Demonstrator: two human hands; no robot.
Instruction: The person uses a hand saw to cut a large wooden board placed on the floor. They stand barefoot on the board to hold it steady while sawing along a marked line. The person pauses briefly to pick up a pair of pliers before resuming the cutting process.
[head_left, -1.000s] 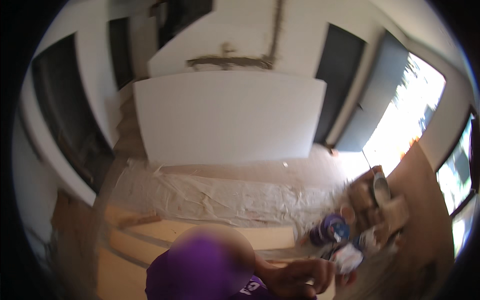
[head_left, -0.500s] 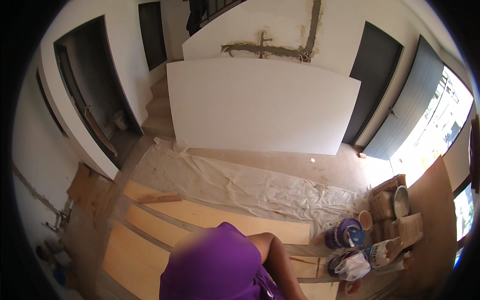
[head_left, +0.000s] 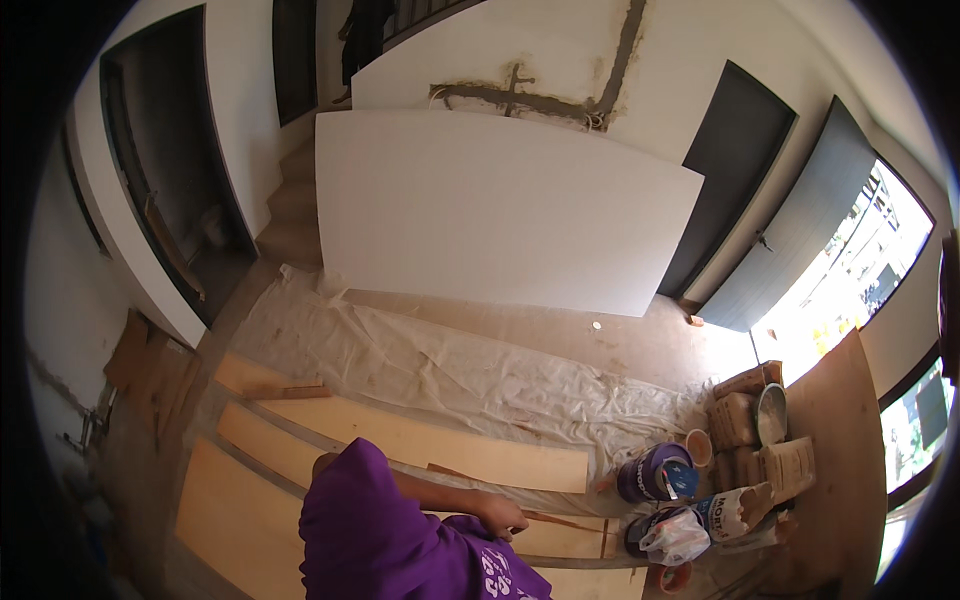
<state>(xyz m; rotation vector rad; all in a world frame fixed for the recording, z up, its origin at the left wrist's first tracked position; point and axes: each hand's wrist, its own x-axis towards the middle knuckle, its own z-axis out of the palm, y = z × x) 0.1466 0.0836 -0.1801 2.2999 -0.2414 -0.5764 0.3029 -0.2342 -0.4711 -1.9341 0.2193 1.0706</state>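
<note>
My left hand point(head_left: 503, 514) is in front of my body, at the end of a forearm that crosses from left to right. The fingers look curled. They are close to the purple shirt point(head_left: 390, 545) with pale print, and whatever they may hold is hidden. Beyond the forearm lie long pale wooden boards point(head_left: 450, 437) on the floor, one with a narrow wood strip point(head_left: 290, 391) on it. My right hand is out of sight.
A large white panel point(head_left: 500, 210) leans against the far wall. Plastic sheeting point(head_left: 430, 350) covers the floor before it. Right: paint buckets point(head_left: 640, 475), a plastic bag point(head_left: 675, 540), stacked sacks point(head_left: 735, 420) and an open door point(head_left: 800, 220). Someone in dark clothes point(head_left: 365, 40) is on the stairs.
My left arm has swung from a bend running down at the right to lie across my body, bringing the hand into view. The room has shifted leftward and tilted with my head.
</note>
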